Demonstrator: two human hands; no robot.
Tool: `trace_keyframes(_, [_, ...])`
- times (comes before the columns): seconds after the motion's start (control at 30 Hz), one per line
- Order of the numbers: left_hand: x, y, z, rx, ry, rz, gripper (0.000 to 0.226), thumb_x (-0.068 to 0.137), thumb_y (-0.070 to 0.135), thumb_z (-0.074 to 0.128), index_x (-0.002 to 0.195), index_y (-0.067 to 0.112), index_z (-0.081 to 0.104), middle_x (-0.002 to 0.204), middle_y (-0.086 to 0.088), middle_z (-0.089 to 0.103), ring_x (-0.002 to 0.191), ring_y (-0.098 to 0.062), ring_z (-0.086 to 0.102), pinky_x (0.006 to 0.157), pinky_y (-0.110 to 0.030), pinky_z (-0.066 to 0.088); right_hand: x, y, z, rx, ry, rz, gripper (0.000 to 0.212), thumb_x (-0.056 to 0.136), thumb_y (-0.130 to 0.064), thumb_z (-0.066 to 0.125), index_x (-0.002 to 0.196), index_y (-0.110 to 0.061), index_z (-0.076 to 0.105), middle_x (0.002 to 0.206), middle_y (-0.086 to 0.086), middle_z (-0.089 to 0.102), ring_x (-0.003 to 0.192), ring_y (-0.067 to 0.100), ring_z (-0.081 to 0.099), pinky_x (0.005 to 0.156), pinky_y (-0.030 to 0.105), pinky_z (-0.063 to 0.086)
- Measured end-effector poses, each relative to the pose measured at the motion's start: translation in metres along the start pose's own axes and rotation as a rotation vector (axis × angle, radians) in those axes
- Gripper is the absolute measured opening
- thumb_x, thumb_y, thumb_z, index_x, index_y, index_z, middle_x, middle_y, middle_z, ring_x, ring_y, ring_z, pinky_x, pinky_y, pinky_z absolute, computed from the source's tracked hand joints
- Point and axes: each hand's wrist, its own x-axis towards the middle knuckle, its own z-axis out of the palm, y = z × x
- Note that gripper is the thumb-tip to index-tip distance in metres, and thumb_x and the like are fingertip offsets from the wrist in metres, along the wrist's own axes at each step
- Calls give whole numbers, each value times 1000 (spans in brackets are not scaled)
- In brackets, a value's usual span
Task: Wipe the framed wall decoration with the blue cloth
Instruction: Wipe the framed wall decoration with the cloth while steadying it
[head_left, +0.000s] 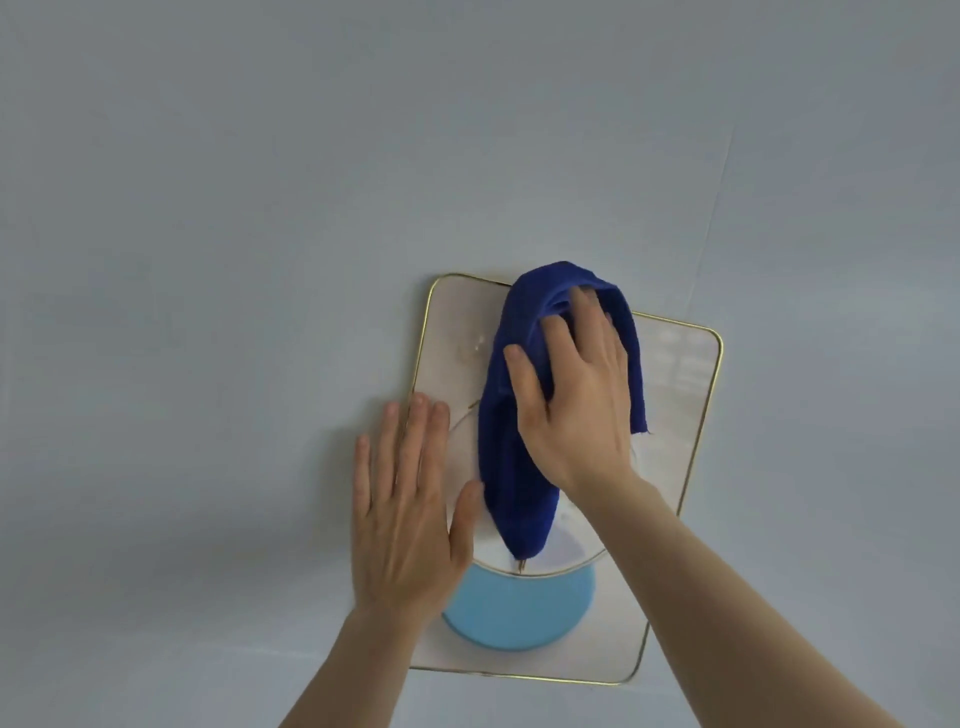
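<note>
So what you've got carrying everything here is a plain pale grey-blue wall (218, 218), smooth, with a couple of faint straight seam lines running across the upper right. Only one thing sits flat against it: the framed wall decoration (680, 447), a rounded-corner panel with a thin gold rim, hanging tilted so its top leans over to the right. Your left hand (402, 512) lies flat, partly on the bare wall and partly over the frame's left edge, fingers (390, 431) spread out.
</note>
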Motion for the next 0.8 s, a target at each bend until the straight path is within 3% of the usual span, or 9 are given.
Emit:
trace_keyframes(0.1, [0,-6,11,32,-7,7,65,109,46,16,166,14,15,174,-5,19,161,-28,16,128,-52,20,11,4,28,-195,-25,-208,36,105,-36,51,124,-10,67,151,14,55,147,35,42,126,57,26])
trace_keyframes(0.2, [1,-9,23,9,4,15,64,109,43,13,166,13,9,174,-6,16,161,-30,15,128,-53,18,12,3,53,-279,-66,-311,36,106,-38,51,127,-12,65,152,12,54,149,36,41,126,60,22])
trace_keyframes(0.43, [1,-14,43,16,75,28,66,108,44,18,166,13,6,175,-2,2,161,-32,14,131,-51,12,5,9,79,-200,38,-353,38,108,-41,46,123,-13,66,148,9,56,144,32,46,125,61,21])
trace_keyframes(0.8, [0,-14,40,11,87,29,66,109,44,18,166,14,7,173,-6,13,161,-32,18,129,-54,19,-2,19,78,-187,42,-419,31,107,-32,50,124,-11,65,147,8,57,143,32,48,125,61,23])
